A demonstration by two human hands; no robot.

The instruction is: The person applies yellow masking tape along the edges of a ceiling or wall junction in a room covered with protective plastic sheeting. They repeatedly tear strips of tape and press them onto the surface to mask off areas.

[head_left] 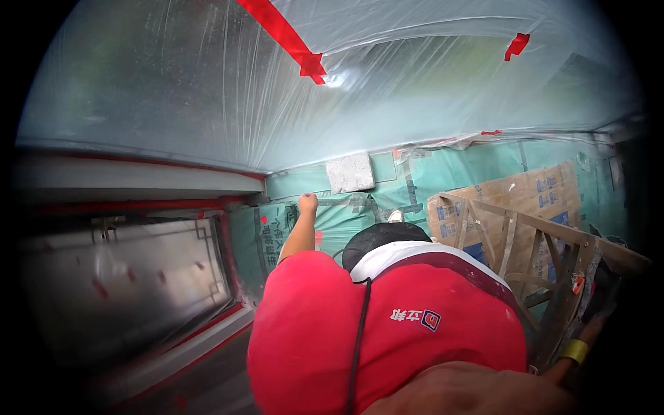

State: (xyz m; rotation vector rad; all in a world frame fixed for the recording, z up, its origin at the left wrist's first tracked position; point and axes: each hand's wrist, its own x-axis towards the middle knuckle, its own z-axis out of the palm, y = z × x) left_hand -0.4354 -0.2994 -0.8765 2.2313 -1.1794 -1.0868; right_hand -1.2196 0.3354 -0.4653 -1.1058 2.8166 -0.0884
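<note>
Left hand [308, 203] curled tight; right hand [593, 328], by the wooden frame [509, 238], I can't tell — red tape [283, 33] presumably stops the plastic [394, 97] sagging.

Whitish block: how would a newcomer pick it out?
Start at the plastic sheeting filling the picture's top. At its lower edge, up and right of the left hand, sits the whitish block. Its rough, pale face stands out from the green covering around it.
</note>
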